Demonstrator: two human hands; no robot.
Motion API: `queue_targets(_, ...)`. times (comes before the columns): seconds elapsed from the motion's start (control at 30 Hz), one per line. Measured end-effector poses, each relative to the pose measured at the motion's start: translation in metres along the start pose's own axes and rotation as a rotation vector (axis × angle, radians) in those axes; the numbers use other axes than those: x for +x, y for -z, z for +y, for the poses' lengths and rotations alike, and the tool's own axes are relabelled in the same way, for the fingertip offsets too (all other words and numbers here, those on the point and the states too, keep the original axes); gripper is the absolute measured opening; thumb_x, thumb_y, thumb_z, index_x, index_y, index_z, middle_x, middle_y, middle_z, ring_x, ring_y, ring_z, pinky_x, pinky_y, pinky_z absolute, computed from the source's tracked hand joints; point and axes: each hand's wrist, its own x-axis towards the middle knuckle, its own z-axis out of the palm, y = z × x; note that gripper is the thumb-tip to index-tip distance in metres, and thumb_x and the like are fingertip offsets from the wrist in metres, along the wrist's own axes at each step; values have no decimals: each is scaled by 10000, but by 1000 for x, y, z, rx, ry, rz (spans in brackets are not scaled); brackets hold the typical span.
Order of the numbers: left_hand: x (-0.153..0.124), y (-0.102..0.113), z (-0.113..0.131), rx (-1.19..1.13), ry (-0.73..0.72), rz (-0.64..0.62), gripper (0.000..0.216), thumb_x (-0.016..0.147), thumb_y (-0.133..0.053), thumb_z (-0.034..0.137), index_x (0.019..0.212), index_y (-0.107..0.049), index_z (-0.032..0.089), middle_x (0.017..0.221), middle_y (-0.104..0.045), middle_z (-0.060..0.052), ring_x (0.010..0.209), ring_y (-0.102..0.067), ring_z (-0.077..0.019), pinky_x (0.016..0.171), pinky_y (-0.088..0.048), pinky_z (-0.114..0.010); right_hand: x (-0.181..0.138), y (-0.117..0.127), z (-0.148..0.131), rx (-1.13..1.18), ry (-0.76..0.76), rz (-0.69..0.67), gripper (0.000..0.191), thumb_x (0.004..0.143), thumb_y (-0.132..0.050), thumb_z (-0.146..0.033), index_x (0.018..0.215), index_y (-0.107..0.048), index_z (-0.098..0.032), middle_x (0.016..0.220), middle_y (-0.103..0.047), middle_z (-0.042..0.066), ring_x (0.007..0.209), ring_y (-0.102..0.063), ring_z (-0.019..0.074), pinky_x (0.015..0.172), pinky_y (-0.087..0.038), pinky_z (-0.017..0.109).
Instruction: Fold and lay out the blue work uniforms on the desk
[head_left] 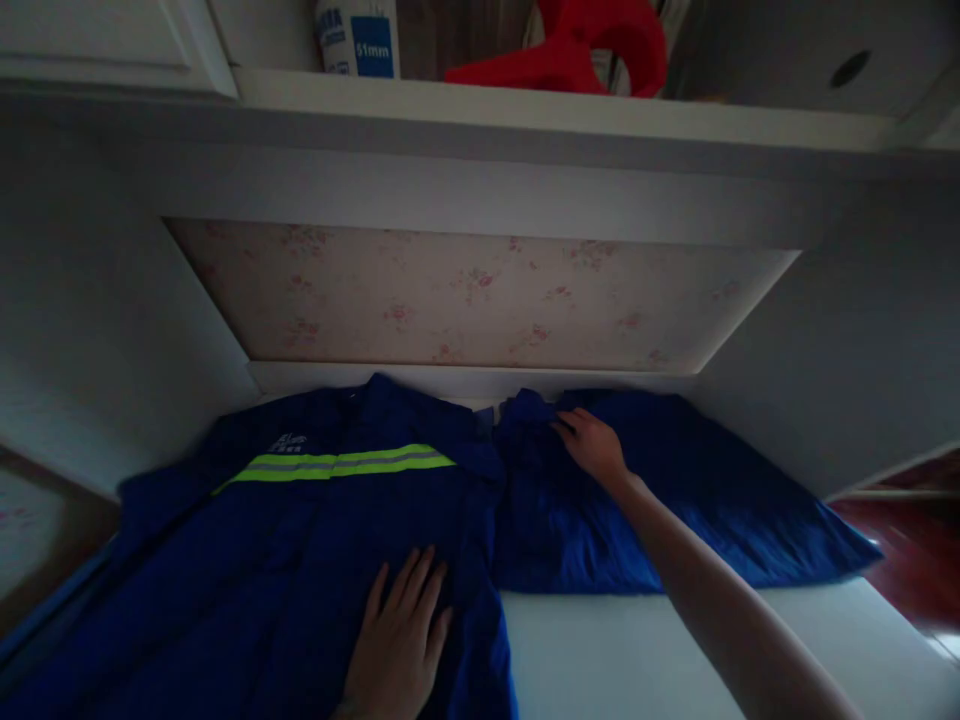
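Head view: your left hand (401,640) lies flat, palm down, fingers spread apart, on the lower front of the blue jacket (300,560). It grips nothing. Your right hand (592,445) reaches forward with fingers curled onto bunched cloth at the upper edge of the jacket's right half; whether it pinches the cloth or only presses on it cannot be told.

The jacket is spread on the white bench (675,650), collar toward the rear. A yellow-green reflective stripe (345,463) runs across the left half, above your left hand. The right half ends in a straight hem; bare bench surface lies open between that hem and you.

Side walls close in on both sides of the bench, and the floral back panel (480,295) closes the rear just behind the collar. Overhead, a shelf (555,115) carries a red object (585,50) and a white container (356,38).
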Motion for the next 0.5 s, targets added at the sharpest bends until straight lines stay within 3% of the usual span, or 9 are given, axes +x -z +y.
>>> queue_targets(0.13,7,25,23,-113,53,100,430,956,-445,397,1336,-597,267,1429,-583,-113,1301,-561,-315,1061,-501,-565,-81,29,21,-44,83,146,345,927,-477,-243,1184,-705,-217,1176,-682,80,894,-671,218,729,-503,300)
queue_targets(0.27,34,55,72,-189,-103,214,635,910,-573,401,1504,-386,278,1535,-464,-106,1417,-424,-307,1165,-391,-534,-172,48,39,-50,256,294,364,849,-475,-152,1082,-750,-206,1073,-723,89,813,-682,195,729,-527,305)
queue_targets(0.33,53,67,100,-178,-233,180,752,881,-618,320,1554,-284,300,1603,-364,-89,1472,-321,-335,1192,-295,-613,-215,55,41,-17,334,343,330,815,-525,-155,1036,-764,-208,1006,-738,105,807,-685,214,746,-534,336)
queue_targets(0.4,67,76,126,-194,-392,91,706,878,-595,221,1525,-341,340,1613,-353,-60,1494,-265,-347,1189,-213,-677,-255,62,40,67,344,363,295,770,-602,-184,1003,-774,-239,953,-749,108,774,-686,239,749,-529,389)
queue_targets(0.5,67,72,157,-345,-667,-93,448,900,-526,155,1303,-587,340,1354,-649,-35,1359,-494,-271,1223,-112,-633,-307,78,40,440,108,178,144,718,-727,-296,851,-781,-303,790,-739,86,708,-678,257,774,-522,441)
